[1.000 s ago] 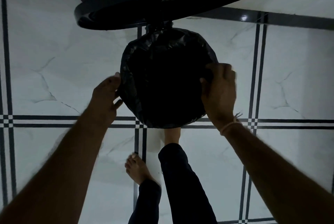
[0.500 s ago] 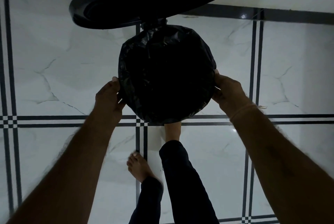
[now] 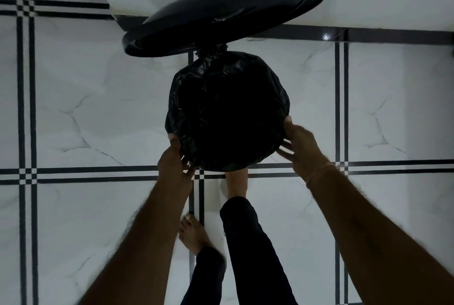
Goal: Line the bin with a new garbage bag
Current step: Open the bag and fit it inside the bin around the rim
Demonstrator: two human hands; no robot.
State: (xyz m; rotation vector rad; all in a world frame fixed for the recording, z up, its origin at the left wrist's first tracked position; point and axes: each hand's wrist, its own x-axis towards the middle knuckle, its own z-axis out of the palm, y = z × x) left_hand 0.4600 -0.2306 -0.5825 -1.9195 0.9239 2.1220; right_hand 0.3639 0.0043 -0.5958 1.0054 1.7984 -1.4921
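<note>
Black garbage bag (image 3: 228, 110) stretched over the round mouth of the bin (image 3: 245, 165), glossy and crinkled at the rim, gathered into a bunch at 12 o'clock; interior too dark to tell contents. No readable writing or labels. Bin at frame centre on the white tiled floor (image 3: 86, 113), lid (image 3: 221, 17) raised and tilted beyond it at 12 o'clock. Left hand (image 3: 174, 162) at 7 o'clock of the rim, fingers pressed against bag plastic, whether pinching it cannot be told. Right hand (image 3: 299, 142) at 4 o'clock, fingers spread loosely against the bag edge. Bare foot (image 3: 237, 183) under the bin at 6 o'clock
</note>
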